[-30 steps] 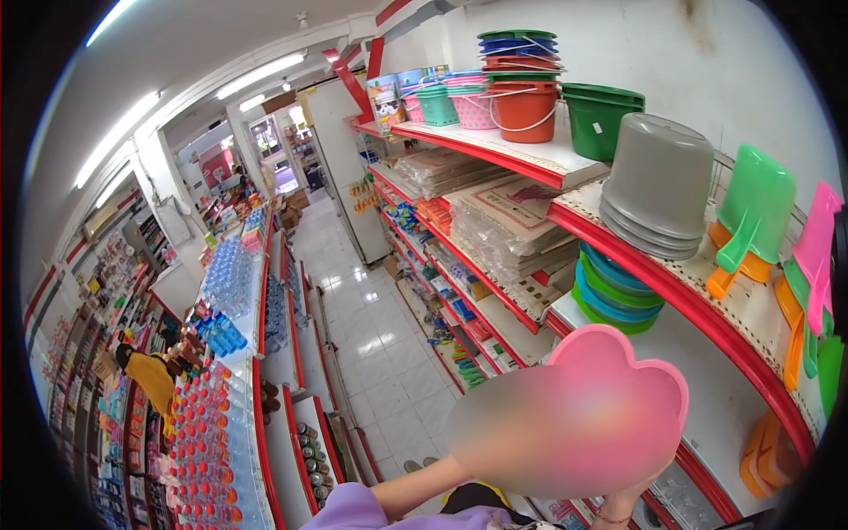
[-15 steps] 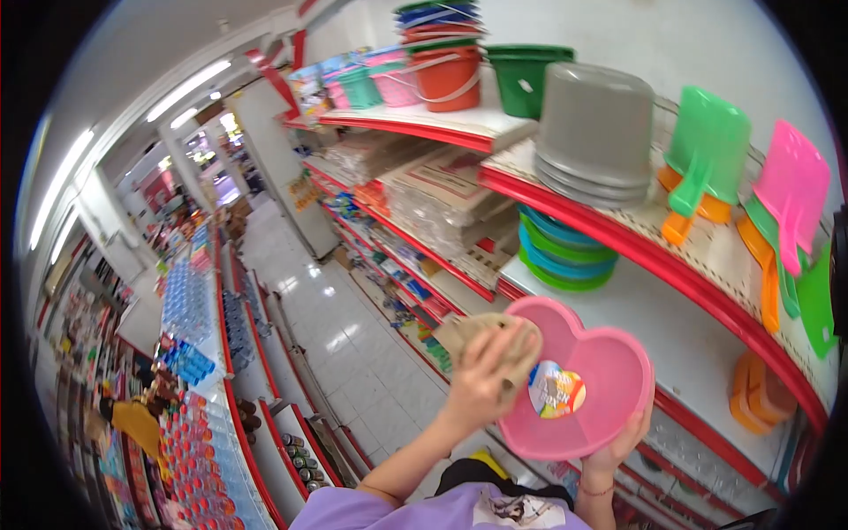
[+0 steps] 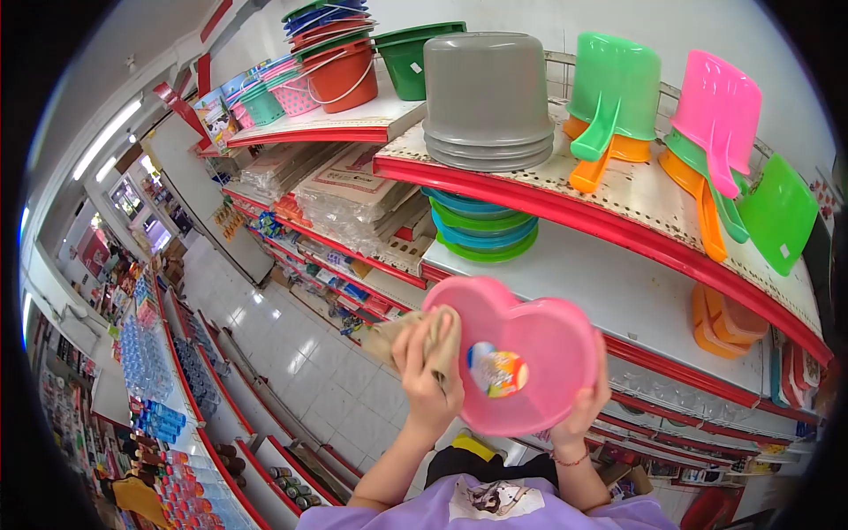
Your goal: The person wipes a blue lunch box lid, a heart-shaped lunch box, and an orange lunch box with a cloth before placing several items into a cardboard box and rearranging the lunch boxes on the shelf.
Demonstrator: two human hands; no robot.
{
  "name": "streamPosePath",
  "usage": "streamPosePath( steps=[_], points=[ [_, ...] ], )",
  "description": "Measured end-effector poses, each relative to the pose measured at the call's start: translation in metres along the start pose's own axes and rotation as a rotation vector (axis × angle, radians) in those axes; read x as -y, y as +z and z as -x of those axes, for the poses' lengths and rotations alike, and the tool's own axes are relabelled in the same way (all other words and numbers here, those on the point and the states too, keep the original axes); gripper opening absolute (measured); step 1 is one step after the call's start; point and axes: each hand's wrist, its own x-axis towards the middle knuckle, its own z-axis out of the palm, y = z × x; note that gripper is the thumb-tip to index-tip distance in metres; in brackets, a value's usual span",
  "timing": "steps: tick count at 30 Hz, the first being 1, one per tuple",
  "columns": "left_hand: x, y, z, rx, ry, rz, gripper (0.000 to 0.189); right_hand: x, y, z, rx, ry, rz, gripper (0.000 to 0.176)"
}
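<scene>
A pink heart-shaped basin (image 3: 552, 353) with a colourful sticker (image 3: 497, 369) on its inside is held up in front of me. My right hand (image 3: 583, 402) grips its right rim, fingers partly hidden behind it. In my left hand (image 3: 428, 362) is a beige cloth (image 3: 389, 340), bunched under curled fingers. The cloth lies against the basin's left edge.
A red-edged shelf bears stacked grey buckets (image 3: 488, 97), green dippers (image 3: 616, 84) and pink dippers (image 3: 717, 102). Blue and green basins (image 3: 486, 231) sit one level lower, with orange containers (image 3: 729, 318) to the right. Bottled drinks (image 3: 146, 353) line the left shelf across a tiled aisle (image 3: 300, 353).
My view has turned to the right, so the shelves appear further left. The left hand with the cloth has shifted from inside the basin to its left rim.
</scene>
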Motion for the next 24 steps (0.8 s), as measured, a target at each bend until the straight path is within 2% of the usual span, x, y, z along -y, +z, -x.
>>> streamPosePath(
  steps=[3, 4, 7, 10, 11, 13, 14, 18, 20, 23, 24],
  points=[
    [-0.016, 0.004, -0.011, -0.094, -0.086, 0.138, 0.043, 0.006, 0.007, 0.013, 0.099, 0.062, -0.021, 0.077],
    [-0.021, 0.009, -0.003, -0.081, -0.068, 0.145, 0.046, 0.011, 0.007, 0.015, 0.14, 0.058, 0.064, 0.077],
    [-0.038, 0.02, 0.022, 0.032, -0.044, 0.216, 0.044, 0.003, 0.003, 0.012, 0.1, 0.097, 0.0, 0.073],
    [-0.046, 0.027, 0.056, 0.278, 0.231, 0.314, 0.047, 0.004, 0.001, 0.007, 0.009, 0.108, 0.002, 0.071],
    [-0.043, 0.031, 0.055, 0.245, 0.235, 0.24, 0.048, 0.004, 0.001, 0.004, -0.027, 0.104, -0.011, 0.07],
    [-0.037, 0.033, 0.052, 0.186, 0.233, 0.091, 0.05, 0.008, -0.001, 0.005, 0.039, 0.098, 0.018, 0.069],
    [-0.035, 0.03, 0.038, 0.191, 0.109, -0.005, 0.064, 0.008, -0.003, 0.007, 0.065, 0.086, 0.042, 0.068],
    [-0.05, 0.027, 0.013, 0.127, 0.034, 0.08, 0.066, 0.004, 0.0, 0.015, 0.064, 0.081, -0.014, 0.065],
    [-0.068, 0.027, 0.017, 0.227, 0.064, 0.162, 0.065, 0.002, -0.002, 0.016, 0.062, 0.11, -0.025, 0.062],
    [-0.075, 0.023, 0.027, 0.415, 0.151, 0.245, 0.061, -0.003, -0.013, 0.015, 0.058, 0.256, 0.048, 0.057],
    [-0.074, 0.02, 0.032, 0.479, 0.205, 0.238, 0.059, 0.0, -0.014, 0.011, 0.051, 0.212, -0.005, 0.057]
  ],
)
